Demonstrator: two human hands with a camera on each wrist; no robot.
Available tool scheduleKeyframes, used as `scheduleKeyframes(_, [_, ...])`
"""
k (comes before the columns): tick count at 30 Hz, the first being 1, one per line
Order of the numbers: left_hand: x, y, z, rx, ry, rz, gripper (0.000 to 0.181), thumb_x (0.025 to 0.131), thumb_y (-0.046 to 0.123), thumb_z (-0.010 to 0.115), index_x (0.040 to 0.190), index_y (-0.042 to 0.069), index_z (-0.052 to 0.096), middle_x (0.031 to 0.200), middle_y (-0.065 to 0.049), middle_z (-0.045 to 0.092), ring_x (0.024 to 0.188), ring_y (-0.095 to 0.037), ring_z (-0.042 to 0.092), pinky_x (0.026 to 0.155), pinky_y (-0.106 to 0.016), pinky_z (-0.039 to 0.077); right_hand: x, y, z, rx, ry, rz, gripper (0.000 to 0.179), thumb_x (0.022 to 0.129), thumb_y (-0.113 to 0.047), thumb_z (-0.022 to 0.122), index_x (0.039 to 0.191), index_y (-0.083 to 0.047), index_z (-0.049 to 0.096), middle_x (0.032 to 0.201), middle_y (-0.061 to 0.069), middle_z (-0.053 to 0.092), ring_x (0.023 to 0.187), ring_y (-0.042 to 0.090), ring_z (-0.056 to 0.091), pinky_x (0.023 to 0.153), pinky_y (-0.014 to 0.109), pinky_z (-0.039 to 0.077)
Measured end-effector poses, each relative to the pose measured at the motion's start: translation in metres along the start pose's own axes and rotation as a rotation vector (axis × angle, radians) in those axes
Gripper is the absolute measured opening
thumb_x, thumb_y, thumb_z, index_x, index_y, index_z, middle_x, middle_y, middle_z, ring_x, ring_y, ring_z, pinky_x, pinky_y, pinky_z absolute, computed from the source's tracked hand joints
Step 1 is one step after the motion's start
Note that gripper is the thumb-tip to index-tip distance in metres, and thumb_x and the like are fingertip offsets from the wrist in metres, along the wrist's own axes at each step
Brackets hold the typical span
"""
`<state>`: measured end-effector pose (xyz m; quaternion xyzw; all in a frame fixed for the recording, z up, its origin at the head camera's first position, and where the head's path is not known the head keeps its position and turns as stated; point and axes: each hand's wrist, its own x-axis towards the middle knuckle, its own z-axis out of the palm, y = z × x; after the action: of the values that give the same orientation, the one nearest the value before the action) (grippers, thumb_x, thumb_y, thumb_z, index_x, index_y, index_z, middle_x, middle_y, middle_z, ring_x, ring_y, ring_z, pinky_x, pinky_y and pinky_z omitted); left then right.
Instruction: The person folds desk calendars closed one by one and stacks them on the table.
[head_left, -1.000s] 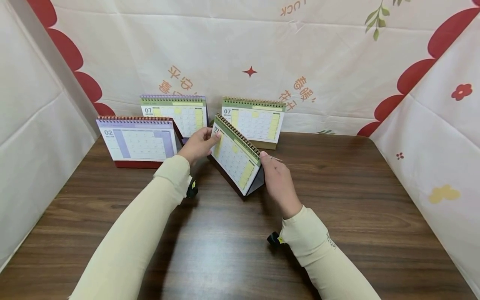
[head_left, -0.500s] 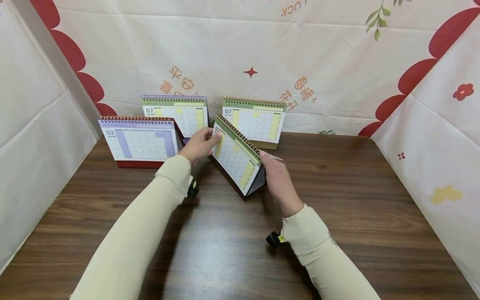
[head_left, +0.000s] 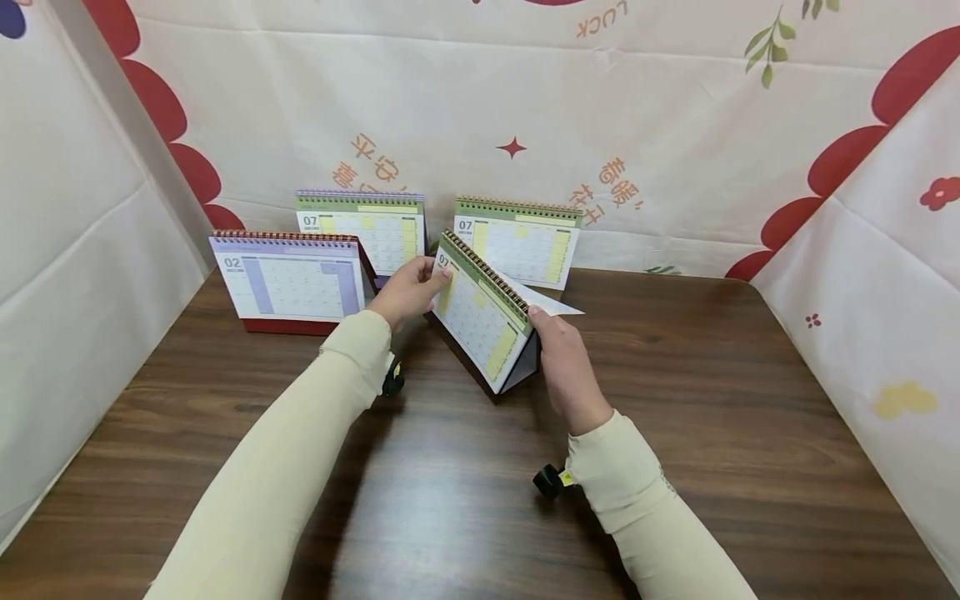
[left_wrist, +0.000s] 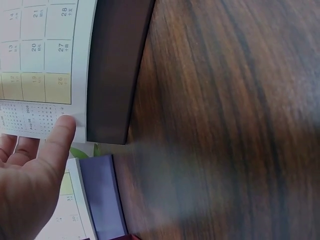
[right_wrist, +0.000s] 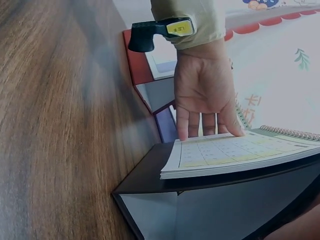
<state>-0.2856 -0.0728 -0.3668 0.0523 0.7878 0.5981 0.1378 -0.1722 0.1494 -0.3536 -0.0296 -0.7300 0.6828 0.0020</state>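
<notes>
A desk calendar [head_left: 480, 312] with a dark base stands angled on the table, its 07 page facing front left. My left hand [head_left: 408, 292] pinches its left side edge; in the left wrist view the thumb [left_wrist: 61, 135] lies on the page corner and the fingers go behind. At the calendar's right end my right hand [head_left: 564, 362] grips the upper corner, thumb by the spiral binding, other fingers hidden behind. Past the binding, a white sheet [head_left: 551, 302] sticks out at the back. The right wrist view shows the stand's hollow grey inside [right_wrist: 225, 205].
Left of the hands stands a calendar with an 02 page and red base [head_left: 292, 283]. Behind are a 07 calendar with purple binding [head_left: 360, 221] and one with gold binding [head_left: 517, 246]. A printed cloth [head_left: 450, 92] hangs beyond the wooden table [head_left: 712, 417].
The white sheet behind the binding has swung further out to the right and shows more. Both hands keep their hold; the head view has shifted slightly.
</notes>
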Motion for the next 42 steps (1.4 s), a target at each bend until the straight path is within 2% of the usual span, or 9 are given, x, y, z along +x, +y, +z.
scheduleKeyframes(5, [-0.0017, -0.0014, -0.0024, 0.000, 0.018, -0.003, 0.050, 0.102, 0.042, 0.052, 0.140, 0.009, 0.046, 0.125, -0.011, 0.049, 0.112, -0.024, 0.049, 0.097, -0.045, 0.046, -0.0002, -0.0020, 0.0022, 0.047, -0.038, -0.033, 0.046, 0.107, -0.031, 0.040, 0.135, 0.001, 0.057, 0.129, 0.017, 0.061, 0.112, 0.018, 0.057, 0.107, 0.031, 0.033])
scheduleKeyframes(8, [-0.0019, -0.0020, -0.0016, -0.004, 0.022, 0.003, 0.050, 0.102, 0.041, 0.052, 0.139, 0.009, 0.047, 0.124, -0.012, 0.049, 0.110, -0.024, 0.049, 0.096, -0.046, 0.047, -0.0013, -0.0038, 0.0033, 0.071, -0.024, -0.035, 0.044, 0.107, -0.027, 0.040, 0.134, 0.004, 0.057, 0.130, 0.020, 0.061, 0.112, 0.019, 0.058, 0.106, 0.032, 0.035])
scheduleKeyframes(14, [-0.0009, -0.0027, 0.0020, -0.018, 0.012, 0.012, 0.050, 0.102, 0.041, 0.053, 0.140, 0.009, 0.047, 0.123, -0.012, 0.050, 0.108, -0.024, 0.049, 0.098, -0.050, 0.046, -0.0018, -0.0037, 0.0023, 0.127, 0.005, -0.034, 0.042, 0.106, -0.022, 0.042, 0.131, 0.007, 0.057, 0.129, 0.022, 0.061, 0.108, 0.017, 0.059, 0.105, 0.035, 0.036])
scheduleKeyframes(19, [-0.0007, -0.0023, 0.0032, -0.020, 0.014, 0.011, 0.051, 0.101, 0.042, 0.053, 0.140, 0.010, 0.047, 0.123, -0.012, 0.050, 0.107, -0.025, 0.050, 0.097, -0.050, 0.046, -0.0019, -0.0053, 0.0024, 0.159, 0.023, -0.037, 0.041, 0.105, -0.019, 0.042, 0.128, 0.010, 0.058, 0.128, 0.022, 0.061, 0.111, 0.015, 0.059, 0.104, 0.033, 0.037])
scheduleKeyframes(23, [-0.0009, -0.0021, 0.0032, -0.014, 0.016, 0.003, 0.053, 0.101, 0.043, 0.053, 0.141, 0.009, 0.047, 0.124, -0.012, 0.050, 0.109, -0.025, 0.051, 0.098, -0.049, 0.046, -0.0013, -0.0059, 0.0023, 0.189, 0.025, -0.048, 0.039, 0.104, -0.016, 0.043, 0.126, 0.012, 0.058, 0.124, 0.019, 0.064, 0.112, 0.013, 0.058, 0.104, 0.029, 0.037])
scheduleKeyframes(28, [0.0005, -0.0027, 0.0026, -0.007, 0.014, 0.009, 0.051, 0.101, 0.042, 0.053, 0.141, 0.010, 0.047, 0.123, -0.012, 0.050, 0.106, -0.025, 0.050, 0.097, -0.050, 0.046, -0.0002, -0.0062, 0.0013, 0.232, 0.012, -0.073, 0.037, 0.103, -0.013, 0.045, 0.125, 0.013, 0.058, 0.117, 0.013, 0.067, 0.112, 0.013, 0.058, 0.103, 0.029, 0.038])
scheduleKeyframes(31, [0.0012, -0.0027, 0.0024, -0.003, 0.012, 0.009, 0.051, 0.101, 0.042, 0.053, 0.140, 0.010, 0.047, 0.122, -0.012, 0.051, 0.106, -0.025, 0.050, 0.096, -0.049, 0.046, -0.0001, -0.0065, 0.0004, 0.214, 0.005, -0.091, 0.036, 0.103, -0.012, 0.045, 0.125, 0.013, 0.058, 0.118, 0.013, 0.067, 0.112, 0.013, 0.058, 0.103, 0.030, 0.039])
scheduleKeyframes(37, [0.0016, -0.0032, 0.0010, -0.006, 0.005, -0.009, 0.053, 0.101, 0.043, 0.053, 0.142, 0.010, 0.045, 0.127, -0.011, 0.050, 0.112, -0.024, 0.051, 0.098, -0.047, 0.046, 0.0009, -0.0076, 0.0010, 0.090, 0.028, -0.168, 0.032, 0.101, -0.008, 0.048, 0.125, 0.006, 0.063, 0.120, 0.018, 0.067, 0.103, 0.015, 0.064, 0.094, 0.029, 0.047])
scheduleKeyframes(42, [0.0013, -0.0030, 0.0005, -0.012, 0.002, -0.011, 0.055, 0.101, 0.044, 0.053, 0.143, 0.009, 0.044, 0.128, -0.011, 0.050, 0.114, -0.025, 0.051, 0.098, -0.047, 0.046, 0.0002, -0.0094, 0.0016, 0.058, 0.043, -0.199, 0.031, 0.100, -0.006, 0.049, 0.126, 0.004, 0.064, 0.120, 0.019, 0.067, 0.100, 0.016, 0.066, 0.089, 0.028, 0.049])
